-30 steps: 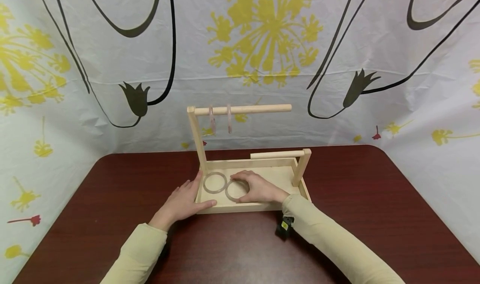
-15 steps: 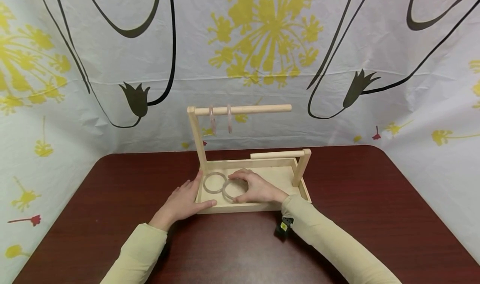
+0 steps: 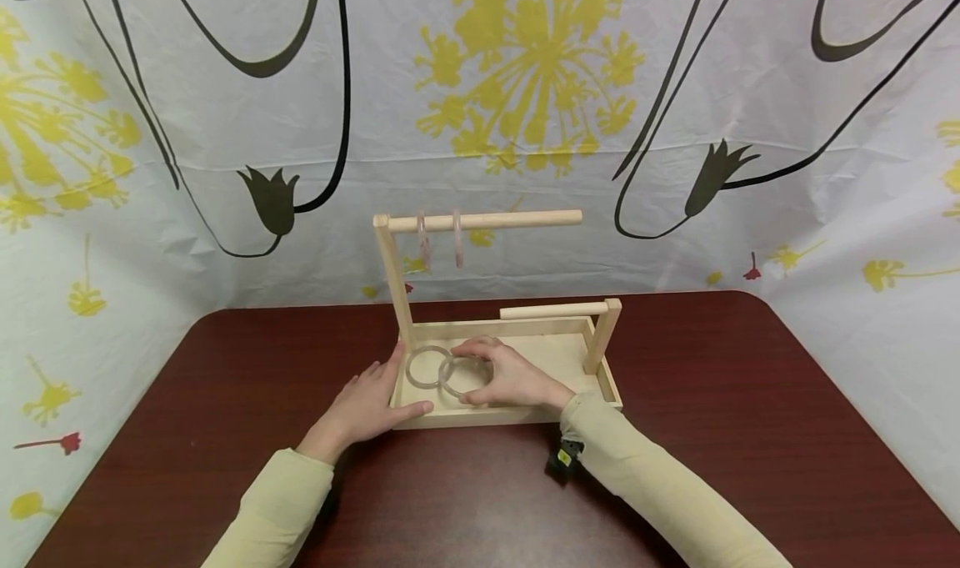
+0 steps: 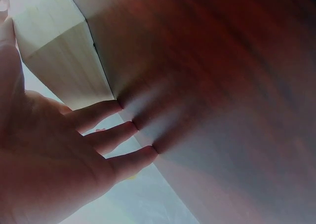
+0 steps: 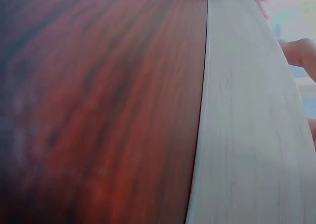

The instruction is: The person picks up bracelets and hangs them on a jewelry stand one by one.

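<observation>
A shallow wooden tray sits on the table. Inside it, at the left end, a pale translucent bangle lies flat. My right hand holds a second bangle between thumb and fingers, its left edge overlapping the first one in the head view. My left hand rests at the tray's left front corner, thumb along the front wall. In the left wrist view, three extended fingers reach the table beside the tray's wall. The tray's front wall hides most of the right hand in the right wrist view.
From the tray's left end rises a tall post with a horizontal bar; two pinkish bangles hang on it. A lower bar on a short post stands at the right end. A patterned cloth backs the dark red table.
My right hand has slid the second bangle leftward along the tray, from beside the first bangle to overlapping it. My left hand has stayed in place.
</observation>
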### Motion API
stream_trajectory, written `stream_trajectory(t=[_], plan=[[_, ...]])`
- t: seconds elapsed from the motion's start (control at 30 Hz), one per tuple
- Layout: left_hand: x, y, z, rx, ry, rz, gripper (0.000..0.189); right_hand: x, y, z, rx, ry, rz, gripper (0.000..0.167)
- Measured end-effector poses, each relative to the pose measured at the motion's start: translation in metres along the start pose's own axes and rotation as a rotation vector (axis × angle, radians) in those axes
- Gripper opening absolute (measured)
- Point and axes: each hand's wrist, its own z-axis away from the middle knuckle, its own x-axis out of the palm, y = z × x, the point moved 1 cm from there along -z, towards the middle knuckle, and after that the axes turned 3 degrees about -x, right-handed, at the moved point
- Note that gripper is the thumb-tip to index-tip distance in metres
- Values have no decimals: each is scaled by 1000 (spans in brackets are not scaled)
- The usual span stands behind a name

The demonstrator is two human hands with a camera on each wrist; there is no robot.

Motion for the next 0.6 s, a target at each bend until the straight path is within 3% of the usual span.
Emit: stream_trajectory(t=[0.6], plan=[[0,1,0,-1,-4,-4,106,-5,-15,4,2,24,9,68]])
